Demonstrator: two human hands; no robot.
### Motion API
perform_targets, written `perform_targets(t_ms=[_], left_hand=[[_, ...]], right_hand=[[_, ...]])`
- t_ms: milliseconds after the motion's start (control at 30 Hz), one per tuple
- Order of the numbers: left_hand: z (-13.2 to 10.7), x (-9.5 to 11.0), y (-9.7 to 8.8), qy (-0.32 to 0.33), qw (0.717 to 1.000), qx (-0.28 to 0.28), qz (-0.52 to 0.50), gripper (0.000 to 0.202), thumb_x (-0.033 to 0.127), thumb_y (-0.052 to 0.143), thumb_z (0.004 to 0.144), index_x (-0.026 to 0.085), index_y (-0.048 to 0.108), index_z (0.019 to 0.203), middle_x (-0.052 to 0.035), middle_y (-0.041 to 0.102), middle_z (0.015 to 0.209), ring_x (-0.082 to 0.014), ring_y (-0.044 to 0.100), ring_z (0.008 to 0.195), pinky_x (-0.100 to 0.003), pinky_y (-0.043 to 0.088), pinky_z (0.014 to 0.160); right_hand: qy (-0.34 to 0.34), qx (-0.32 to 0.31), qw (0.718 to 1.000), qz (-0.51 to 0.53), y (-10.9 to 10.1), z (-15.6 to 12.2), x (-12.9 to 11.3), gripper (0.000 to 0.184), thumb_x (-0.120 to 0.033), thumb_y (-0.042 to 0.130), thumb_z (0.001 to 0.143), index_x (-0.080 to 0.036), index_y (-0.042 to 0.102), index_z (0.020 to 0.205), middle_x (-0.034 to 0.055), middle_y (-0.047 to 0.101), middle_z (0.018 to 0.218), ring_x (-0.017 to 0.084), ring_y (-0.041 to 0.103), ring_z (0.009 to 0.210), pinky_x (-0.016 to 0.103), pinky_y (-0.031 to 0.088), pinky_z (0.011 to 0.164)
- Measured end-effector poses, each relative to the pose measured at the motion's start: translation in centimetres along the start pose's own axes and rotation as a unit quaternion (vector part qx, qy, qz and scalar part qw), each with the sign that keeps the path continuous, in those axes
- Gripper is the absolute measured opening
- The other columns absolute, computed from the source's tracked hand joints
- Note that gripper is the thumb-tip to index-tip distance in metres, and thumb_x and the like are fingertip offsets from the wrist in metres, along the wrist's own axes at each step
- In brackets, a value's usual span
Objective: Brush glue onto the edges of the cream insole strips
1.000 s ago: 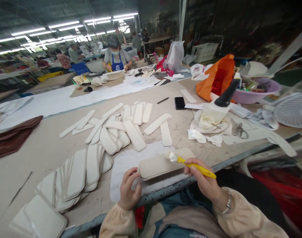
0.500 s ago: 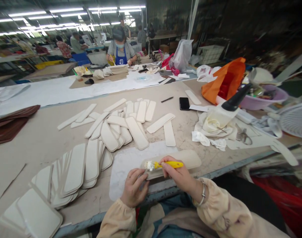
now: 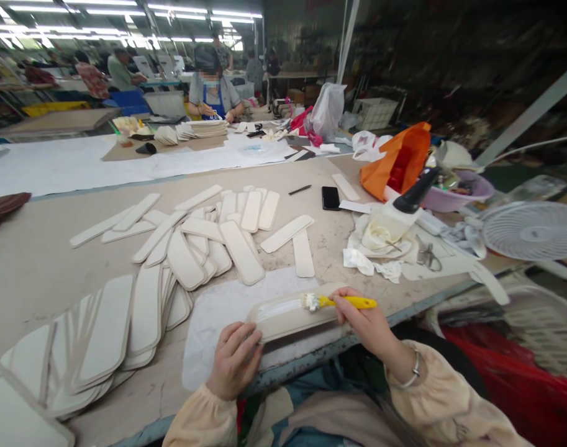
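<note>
My right hand (image 3: 367, 324) grips a yellow-handled brush (image 3: 327, 301), whose bristles carry white paste. The bristles rest on a long cream panel with rounded ends (image 3: 287, 321), where a white wet streak runs along its left part. At that panel's left end, my left hand (image 3: 236, 357) pinches the edge between thumb and fingers. Beneath the panel lies a white sheet (image 3: 208, 335) near the table's front edge. Similar cream panels form a loose pile (image 3: 185, 257) beyond it and a fanned stack (image 3: 106, 326) to the left.
To the right are a tub of pale paste with a black handle (image 3: 381, 231), scissors (image 3: 428, 256), a phone (image 3: 330, 198), an orange bag (image 3: 397, 160) and a white fan grille (image 3: 535, 231). Across the table a co-worker (image 3: 215, 96) sits by stacked panels.
The brush has swept right along the panel, leaving a white streak behind it. My left hand stays at the panel's left end. The view has turned somewhat to the right.
</note>
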State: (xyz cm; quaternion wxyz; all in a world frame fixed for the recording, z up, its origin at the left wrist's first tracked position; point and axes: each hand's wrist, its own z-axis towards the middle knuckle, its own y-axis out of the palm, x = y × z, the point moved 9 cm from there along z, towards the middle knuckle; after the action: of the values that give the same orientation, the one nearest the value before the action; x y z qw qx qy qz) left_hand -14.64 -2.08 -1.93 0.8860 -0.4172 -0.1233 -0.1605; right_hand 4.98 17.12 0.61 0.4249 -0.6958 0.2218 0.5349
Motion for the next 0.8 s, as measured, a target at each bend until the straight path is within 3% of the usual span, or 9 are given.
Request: perform_targets(t_ms=[200, 300, 400, 500, 700, 800], left_hand=[[-0.1, -0.2, 0.1, 0.003, 1.000, 0.004, -0.007, 0.034, 0.008, 0.064, 0.077, 0.023, 0.061, 0.108, -0.0095, 0.068, 0.105, -0.0227, 0.061, 0.098, -0.043, 0.054, 0.083], [0.0, 0.0, -0.1, 0.014, 1.000, 0.020, -0.017, 0.032, 0.006, 0.067, 0.075, 0.020, 0.062, 0.104, -0.0101, 0.068, 0.103, -0.0227, 0.061, 0.098, -0.042, 0.054, 0.082], [0.2, 0.2, -0.3, 0.020, 0.999, 0.033, -0.024, 0.032, 0.004, 0.068, 0.074, 0.019, 0.062, 0.102, -0.0100, 0.068, 0.102, -0.0229, 0.061, 0.097, -0.041, 0.054, 0.082], [0.3, 0.3, -0.4, 0.020, 0.999, 0.038, -0.028, 0.032, 0.004, 0.068, 0.073, 0.018, 0.062, 0.101, -0.0106, 0.068, 0.101, -0.0232, 0.061, 0.097, -0.042, 0.054, 0.082], [0.1, 0.2, -0.4, 0.012, 0.999, 0.036, -0.025, 0.031, 0.006, 0.067, 0.074, 0.020, 0.062, 0.101, -0.0093, 0.067, 0.100, -0.0231, 0.061, 0.098, -0.043, 0.054, 0.083], [0.0, 0.2, -0.3, 0.012, 0.999, 0.031, -0.024, 0.031, 0.006, 0.067, 0.074, 0.021, 0.062, 0.101, -0.0086, 0.068, 0.100, -0.0229, 0.061, 0.098, -0.043, 0.054, 0.084]], right_hand=[[0.024, 0.076, 0.996, -0.036, -5.1, -0.4, 1.6, 0.029, -0.043, 0.049, 0.090, -0.021, 0.054, 0.071, -0.0045, 0.049, 0.053, 0.014, 0.049, 0.053, 0.028, 0.039, 0.061], [0.014, 0.100, 0.993, -0.057, -6.4, -0.8, 1.9, 0.032, -0.042, 0.049, 0.091, -0.021, 0.051, 0.067, -0.0041, 0.048, 0.055, 0.014, 0.049, 0.056, 0.027, 0.040, 0.063], [0.011, 0.122, 0.990, -0.066, -6.7, -1.7, 1.8, 0.027, -0.041, 0.050, 0.091, -0.021, 0.054, 0.073, -0.0043, 0.048, 0.056, 0.014, 0.049, 0.057, 0.027, 0.040, 0.062], [-0.004, 0.104, 0.994, -0.023, -4.8, -2.5, 1.0, 0.023, -0.040, 0.050, 0.092, -0.021, 0.056, 0.081, -0.0039, 0.049, 0.057, 0.014, 0.049, 0.055, 0.027, 0.039, 0.058], [-0.024, -0.062, 0.992, 0.105, 4.4, -2.6, -1.9, 0.022, -0.036, 0.047, 0.094, -0.020, 0.057, 0.084, -0.0038, 0.053, 0.057, 0.012, 0.049, 0.055, 0.025, 0.039, 0.059], [-0.026, -0.113, 0.987, 0.111, 7.5, -2.0, -2.8, 0.021, -0.034, 0.047, 0.094, -0.019, 0.057, 0.082, -0.0041, 0.053, 0.057, 0.012, 0.050, 0.056, 0.025, 0.041, 0.062]])
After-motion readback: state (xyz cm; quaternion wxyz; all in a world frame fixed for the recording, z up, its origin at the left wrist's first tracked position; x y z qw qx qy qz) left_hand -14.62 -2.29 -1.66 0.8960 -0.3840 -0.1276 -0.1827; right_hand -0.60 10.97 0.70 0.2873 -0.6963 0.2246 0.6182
